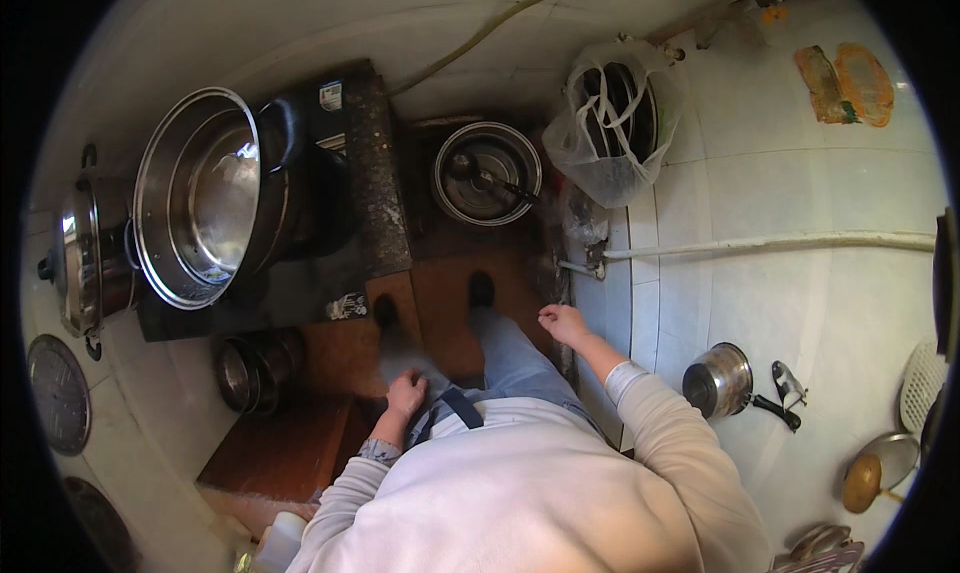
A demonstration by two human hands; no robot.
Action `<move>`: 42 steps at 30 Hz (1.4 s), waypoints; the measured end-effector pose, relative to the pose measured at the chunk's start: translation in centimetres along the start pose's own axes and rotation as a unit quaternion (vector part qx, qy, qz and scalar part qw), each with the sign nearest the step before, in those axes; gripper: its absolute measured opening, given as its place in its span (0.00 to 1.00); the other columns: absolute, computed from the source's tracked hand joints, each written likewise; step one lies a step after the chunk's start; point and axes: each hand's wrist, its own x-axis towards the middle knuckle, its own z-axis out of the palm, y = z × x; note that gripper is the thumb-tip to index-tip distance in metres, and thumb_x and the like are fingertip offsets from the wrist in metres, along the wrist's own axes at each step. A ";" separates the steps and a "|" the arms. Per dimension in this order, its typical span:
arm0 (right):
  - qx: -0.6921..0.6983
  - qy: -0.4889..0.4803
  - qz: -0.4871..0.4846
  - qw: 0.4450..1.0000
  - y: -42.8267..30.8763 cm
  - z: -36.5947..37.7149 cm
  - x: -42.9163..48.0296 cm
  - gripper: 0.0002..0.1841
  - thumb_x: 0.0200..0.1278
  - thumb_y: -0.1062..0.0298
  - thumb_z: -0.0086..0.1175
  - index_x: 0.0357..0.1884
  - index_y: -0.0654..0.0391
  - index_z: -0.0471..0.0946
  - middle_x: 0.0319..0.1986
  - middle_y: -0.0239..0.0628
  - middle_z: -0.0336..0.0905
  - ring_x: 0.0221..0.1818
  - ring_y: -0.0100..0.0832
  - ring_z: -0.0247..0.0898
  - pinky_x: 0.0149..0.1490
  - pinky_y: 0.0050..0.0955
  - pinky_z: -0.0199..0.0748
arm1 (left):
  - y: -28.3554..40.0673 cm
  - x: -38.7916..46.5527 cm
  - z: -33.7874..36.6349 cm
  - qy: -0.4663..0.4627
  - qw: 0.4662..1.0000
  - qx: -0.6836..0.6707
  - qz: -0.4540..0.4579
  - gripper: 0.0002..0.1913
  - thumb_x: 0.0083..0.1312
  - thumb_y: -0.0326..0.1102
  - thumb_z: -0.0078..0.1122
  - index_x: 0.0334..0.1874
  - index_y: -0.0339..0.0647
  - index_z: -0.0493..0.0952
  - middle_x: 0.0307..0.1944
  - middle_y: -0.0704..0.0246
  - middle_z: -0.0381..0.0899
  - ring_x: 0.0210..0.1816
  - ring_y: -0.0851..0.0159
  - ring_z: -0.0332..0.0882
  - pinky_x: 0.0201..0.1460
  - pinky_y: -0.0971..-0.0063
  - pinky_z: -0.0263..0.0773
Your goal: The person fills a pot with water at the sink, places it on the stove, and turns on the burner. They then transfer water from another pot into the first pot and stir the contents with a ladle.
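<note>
My left hand (407, 393) hangs by my left thigh, fingers loosely curled, with nothing seen in it. My right hand (562, 324) is held out beside my right leg, near the edge of the tiled wall. Its fingers are drawn together, and no object shows between them. Ahead of my feet, a steel pot (487, 174) stands low in the corner with a dark-handled ladle (495, 186) inside. At the left, a large steel pot (202, 205) is tilted on a black stove top (300, 288), its inside facing me.
A lidded steel pot (90, 258) stands far left. Dark pots (255, 370) sit below the stove, beside a brown wooden cabinet (277, 438). A plastic bag of pans (615, 122) hangs at the right corner. On the right wall are a white pipe (765, 244) and a small saucepan (718, 380).
</note>
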 end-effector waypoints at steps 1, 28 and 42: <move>0.005 0.003 0.006 1.000 0.3 -0.4 0.7 0.15 0.61 0.56 0.59 0.43 0.56 0.84 0.36 0.46 0.85 0.41 0.45 0.82 0.50 0.39 0.78 | 1.0 -0.1 -0.4 -0.029 1.000 -0.006 0.003 0.28 0.62 0.51 0.57 0.61 0.44 0.75 0.58 0.53 0.77 0.61 0.46 0.72 0.66 0.54 0.66; 0.776 0.058 0.259 0.573 -6.2 7.9 24.6 0.26 0.62 0.64 0.65 0.60 0.57 0.70 0.60 0.46 0.67 0.33 0.35 0.70 0.34 0.34 0.74 | -2.8 -7.8 -2.6 -0.241 0.912 0.289 -0.164 0.64 0.53 0.60 0.71 0.79 0.48 0.32 0.78 0.47 0.32 0.75 0.37 0.42 0.64 0.33 0.63; 0.707 0.063 0.221 0.669 -8.6 1.7 8.3 0.11 0.60 0.77 0.57 0.43 0.60 0.70 0.29 0.38 0.73 0.15 0.26 0.57 0.20 0.28 0.58 | -3.7 -4.5 -4.9 -0.227 0.930 0.287 -0.024 0.62 0.51 0.67 0.68 0.78 0.40 0.42 0.73 0.41 0.47 0.70 0.37 0.56 0.71 0.52 0.60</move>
